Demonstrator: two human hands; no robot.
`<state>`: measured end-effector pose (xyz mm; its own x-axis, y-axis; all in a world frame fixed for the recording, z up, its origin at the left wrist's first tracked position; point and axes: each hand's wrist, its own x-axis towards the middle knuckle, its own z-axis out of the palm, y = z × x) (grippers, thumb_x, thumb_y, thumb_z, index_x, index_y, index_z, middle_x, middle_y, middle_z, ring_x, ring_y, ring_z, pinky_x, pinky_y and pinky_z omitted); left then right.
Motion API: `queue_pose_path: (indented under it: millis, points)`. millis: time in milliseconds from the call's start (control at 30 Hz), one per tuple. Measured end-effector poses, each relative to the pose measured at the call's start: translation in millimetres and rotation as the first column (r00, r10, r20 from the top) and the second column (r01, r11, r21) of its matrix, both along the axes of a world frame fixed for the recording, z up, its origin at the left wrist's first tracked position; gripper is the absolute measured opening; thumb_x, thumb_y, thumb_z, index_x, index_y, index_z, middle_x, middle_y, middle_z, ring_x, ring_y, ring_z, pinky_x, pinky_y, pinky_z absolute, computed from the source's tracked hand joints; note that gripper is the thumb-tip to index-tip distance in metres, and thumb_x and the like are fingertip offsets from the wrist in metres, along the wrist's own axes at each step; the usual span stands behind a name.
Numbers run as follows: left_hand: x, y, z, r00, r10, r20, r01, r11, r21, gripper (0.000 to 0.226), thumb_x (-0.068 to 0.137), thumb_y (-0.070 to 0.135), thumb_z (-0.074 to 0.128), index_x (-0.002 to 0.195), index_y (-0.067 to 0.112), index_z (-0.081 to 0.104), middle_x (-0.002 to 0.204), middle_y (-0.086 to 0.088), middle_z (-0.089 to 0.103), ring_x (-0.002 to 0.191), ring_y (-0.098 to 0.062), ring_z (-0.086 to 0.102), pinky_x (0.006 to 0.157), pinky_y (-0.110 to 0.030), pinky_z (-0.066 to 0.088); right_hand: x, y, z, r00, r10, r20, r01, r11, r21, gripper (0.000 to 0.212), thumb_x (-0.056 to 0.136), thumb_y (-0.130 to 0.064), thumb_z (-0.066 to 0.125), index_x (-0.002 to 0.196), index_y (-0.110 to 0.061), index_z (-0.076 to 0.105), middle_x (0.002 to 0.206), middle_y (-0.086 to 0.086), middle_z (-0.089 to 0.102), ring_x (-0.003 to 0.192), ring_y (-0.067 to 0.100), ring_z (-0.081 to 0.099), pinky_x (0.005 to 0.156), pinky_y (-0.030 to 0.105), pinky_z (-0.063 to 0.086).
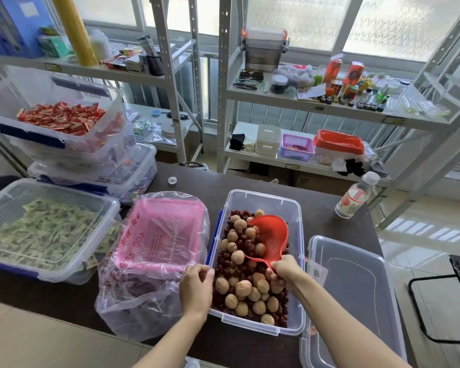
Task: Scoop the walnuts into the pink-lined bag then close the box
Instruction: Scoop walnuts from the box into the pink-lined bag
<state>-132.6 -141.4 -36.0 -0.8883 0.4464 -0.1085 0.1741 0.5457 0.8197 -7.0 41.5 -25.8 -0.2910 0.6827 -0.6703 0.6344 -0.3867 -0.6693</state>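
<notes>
This looks like a small shop's stockroom or packing room. Grey metal shelving racks (225,83) across the upper frame hold mixed small goods: toy cars (367,104), sunglasses (251,75), a purple basket (297,146). On the dark counter (322,208) at lower left sit clear tubs of bulk wrapped sweets, red (61,118) and green (41,235). Frosted windows (398,25) run behind.

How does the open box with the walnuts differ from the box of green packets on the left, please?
The walnut box is open, its lid lying beside it; the green-packet box has its lid on. The walnut box holds round walnuts and dark red fruit plus a red scoop gripped by the right hand; the green-packet box holds flat green packets. The left hand rests at the walnut box's rim; nothing touches the other. Both are clear plastic with blue clips.
</notes>
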Motion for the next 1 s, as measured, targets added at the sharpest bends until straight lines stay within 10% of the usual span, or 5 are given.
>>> queue_pose_path:
  millis: [233,633,867,1000]
  points:
    - [-2,-2,-1,1.0,-0.007,0.025,0.006,1.0,0.02,0.011,0.083,0.017,0.071,0.077,0.024,0.065,0.084,0.002,0.064,0.078,-0.015,0.061,0.072,-0.024,0.041,7,-2,2,0.962,-0.203,-0.182,0.157,0.958,-0.239,0.033,0.091,-0.002,0.038,0.059,-0.007,0.046,0.037,0.002,0.043,0.025,0.006,0.028,0.034,0.008,0.018]
    - [-35,-19,6,0.972,0.194,0.135,-0.217,0.959,0.183,0.004,0.088,0.02,0.067,0.085,0.017,0.067,0.083,-0.003,0.069,0.079,-0.021,0.065,0.072,-0.033,0.051,-11,9,24,0.896,-0.275,-0.348,0.221,0.957,-0.185,0.02,0.095,-0.008,0.048,0.076,-0.005,0.052,0.044,0.003,0.047,0.027,0.006,0.029,0.033,0.009,0.02]
    - [-77,-53,-27,0.691,0.555,0.463,-0.632,0.775,0.013,0.024,0.084,0.031,0.067,0.093,0.009,0.062,0.086,-0.021,0.07,0.077,-0.042,0.067,0.077,-0.053,0.056,-62,-12,59,0.926,-0.075,-0.371,0.052,0.996,-0.07,0.022,0.095,-0.01,0.05,0.074,-0.005,0.053,0.047,0.005,0.047,0.027,0.006,0.03,0.032,0.011,0.021]
    - [-94,-59,-32,0.61,0.542,0.578,-0.671,0.741,0.014,0.031,0.086,0.026,0.069,0.095,-0.003,0.063,0.083,-0.022,0.07,0.061,-0.027,0.064,0.062,-0.039,0.054,-93,-32,67,0.93,0.059,-0.363,-0.075,0.997,-0.032,0.024,0.097,-0.012,0.048,0.074,-0.008,0.053,0.053,0.006,0.047,0.029,0.007,0.033,0.034,0.013,0.02]
